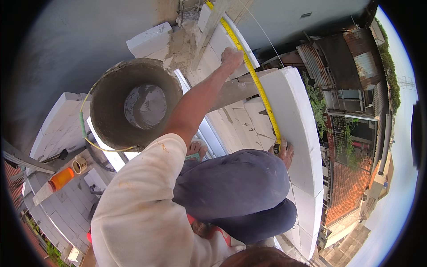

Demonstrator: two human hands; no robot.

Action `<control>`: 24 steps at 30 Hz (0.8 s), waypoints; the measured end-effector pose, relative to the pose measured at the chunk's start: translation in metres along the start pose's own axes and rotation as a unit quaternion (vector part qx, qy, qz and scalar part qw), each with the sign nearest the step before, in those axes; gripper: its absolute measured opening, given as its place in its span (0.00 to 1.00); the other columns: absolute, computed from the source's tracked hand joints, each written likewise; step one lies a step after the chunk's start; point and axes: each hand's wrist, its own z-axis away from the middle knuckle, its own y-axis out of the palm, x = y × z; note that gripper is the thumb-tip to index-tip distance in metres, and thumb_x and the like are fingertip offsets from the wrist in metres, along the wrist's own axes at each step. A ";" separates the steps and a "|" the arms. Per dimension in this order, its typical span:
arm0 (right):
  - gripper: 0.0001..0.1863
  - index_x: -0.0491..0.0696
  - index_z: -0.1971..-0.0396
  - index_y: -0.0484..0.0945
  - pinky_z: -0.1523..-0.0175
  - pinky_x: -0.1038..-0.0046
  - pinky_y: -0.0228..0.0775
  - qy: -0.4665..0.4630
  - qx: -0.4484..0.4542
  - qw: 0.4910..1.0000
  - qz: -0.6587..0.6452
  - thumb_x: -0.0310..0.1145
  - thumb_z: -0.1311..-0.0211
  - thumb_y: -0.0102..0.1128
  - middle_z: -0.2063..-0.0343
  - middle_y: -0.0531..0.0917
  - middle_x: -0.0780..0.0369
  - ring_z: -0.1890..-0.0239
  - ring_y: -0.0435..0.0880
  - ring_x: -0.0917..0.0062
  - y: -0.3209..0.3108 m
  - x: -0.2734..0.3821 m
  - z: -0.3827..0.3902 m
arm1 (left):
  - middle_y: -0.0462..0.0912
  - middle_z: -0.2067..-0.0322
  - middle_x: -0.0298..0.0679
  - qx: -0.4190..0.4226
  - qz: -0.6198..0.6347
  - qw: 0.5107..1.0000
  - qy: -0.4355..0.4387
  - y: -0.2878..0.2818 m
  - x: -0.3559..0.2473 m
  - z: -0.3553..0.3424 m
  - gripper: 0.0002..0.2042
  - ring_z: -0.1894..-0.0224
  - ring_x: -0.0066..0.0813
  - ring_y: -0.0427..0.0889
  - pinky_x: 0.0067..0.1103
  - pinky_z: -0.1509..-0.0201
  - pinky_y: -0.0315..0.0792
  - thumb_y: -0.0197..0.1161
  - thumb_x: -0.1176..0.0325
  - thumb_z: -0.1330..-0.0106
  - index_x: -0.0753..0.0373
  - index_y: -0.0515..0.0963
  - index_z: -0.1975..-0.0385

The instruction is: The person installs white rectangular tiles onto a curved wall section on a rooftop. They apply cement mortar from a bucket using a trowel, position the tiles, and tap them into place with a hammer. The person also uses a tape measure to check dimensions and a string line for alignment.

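Note:
A yellow tape measure (259, 84) is stretched out from the wall at the top down to the white block wall (293, 115) by my knees. My left hand (232, 58), at the end of an outstretched arm, is closed at the tape's edge, partway along it. Beside my knee, my right hand (285, 155) is closed around the tape's dark lower end, with its fingers against the white blocks; my knee hides part of this hand and its forearm. My bent knees (235, 182), in dark trousers, are beside the wall.
A large mortar-crusted bucket (106, 104) with wet grey mix stands left of my arm. A thin string (267, 33) runs near the tape. Past the block wall are a drop and rusty roofs (351, 53). An orange container (61, 179) lies on a ledge at left.

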 end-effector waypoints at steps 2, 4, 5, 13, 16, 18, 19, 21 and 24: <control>0.33 0.53 0.34 0.75 0.44 0.49 0.77 -0.002 0.005 1.000 0.008 0.36 0.41 0.70 0.46 0.75 0.48 0.43 0.78 0.49 -0.003 0.005 -0.004 | 0.87 0.52 0.59 -0.011 0.002 1.000 -0.005 0.000 0.000 -0.004 0.22 0.48 0.53 0.88 0.36 0.42 0.81 0.64 0.61 0.37 0.77 0.82 0.53; 0.32 0.54 0.34 0.75 0.45 0.49 0.78 -0.005 0.001 1.000 0.003 0.37 0.41 0.70 0.47 0.76 0.48 0.43 0.78 0.49 -0.003 0.006 -0.005 | 0.88 0.53 0.58 -0.016 0.011 1.000 -0.009 0.000 -0.001 -0.003 0.21 0.49 0.52 0.89 0.35 0.42 0.81 0.64 0.62 0.37 0.76 0.83 0.54; 0.32 0.54 0.34 0.75 0.46 0.49 0.78 0.011 0.006 1.000 0.018 0.37 0.41 0.69 0.48 0.76 0.48 0.44 0.79 0.49 -0.005 0.006 -0.004 | 0.89 0.54 0.57 -0.005 0.005 1.000 -0.009 0.001 -0.005 0.003 0.21 0.49 0.51 0.89 0.35 0.42 0.81 0.64 0.62 0.37 0.76 0.83 0.54; 0.33 0.55 0.34 0.76 0.47 0.49 0.79 -0.014 -0.024 1.000 0.013 0.37 0.42 0.70 0.49 0.77 0.48 0.47 0.81 0.48 0.001 -0.001 -0.002 | 0.86 0.47 0.59 0.035 0.003 0.999 -0.004 -0.007 -0.016 0.015 0.25 0.46 0.50 0.87 0.37 0.41 0.78 0.69 0.59 0.34 0.76 0.81 0.46; 0.33 0.55 0.34 0.76 0.46 0.50 0.78 -0.013 -0.017 1.000 0.002 0.37 0.42 0.70 0.48 0.77 0.47 0.46 0.81 0.49 -0.003 0.004 -0.003 | 0.86 0.47 0.59 0.007 -0.011 1.000 -0.004 -0.006 -0.015 0.014 0.26 0.45 0.50 0.86 0.37 0.41 0.78 0.70 0.59 0.34 0.76 0.81 0.46; 0.33 0.55 0.34 0.76 0.46 0.50 0.78 -0.010 -0.010 1.000 0.001 0.37 0.42 0.70 0.47 0.76 0.47 0.45 0.80 0.49 -0.004 0.006 -0.003 | 0.86 0.47 0.59 0.006 -0.011 1.000 -0.014 -0.007 -0.013 0.009 0.25 0.45 0.49 0.86 0.36 0.41 0.78 0.70 0.59 0.34 0.75 0.82 0.46; 0.33 0.55 0.34 0.76 0.46 0.50 0.78 -0.006 -0.007 1.000 0.004 0.37 0.42 0.70 0.47 0.76 0.47 0.45 0.80 0.49 -0.004 0.006 -0.003 | 0.86 0.47 0.59 0.006 -0.011 1.000 -0.019 -0.006 -0.013 0.009 0.25 0.44 0.49 0.86 0.36 0.40 0.78 0.70 0.59 0.34 0.75 0.82 0.46; 0.33 0.54 0.33 0.75 0.45 0.50 0.78 0.001 0.000 1.000 0.011 0.37 0.41 0.70 0.46 0.76 0.47 0.44 0.80 0.49 -0.004 0.005 -0.003 | 0.86 0.48 0.59 0.017 -0.001 1.000 -0.014 -0.006 -0.012 0.010 0.25 0.45 0.48 0.87 0.35 0.41 0.78 0.70 0.59 0.34 0.75 0.82 0.46; 0.33 0.53 0.33 0.75 0.45 0.49 0.78 0.012 0.013 1.000 0.018 0.37 0.41 0.69 0.45 0.75 0.47 0.44 0.80 0.49 -0.006 0.004 -0.003 | 0.86 0.48 0.58 0.023 0.010 1.000 -0.014 -0.005 -0.015 0.014 0.25 0.46 0.47 0.87 0.35 0.41 0.78 0.70 0.59 0.34 0.76 0.82 0.47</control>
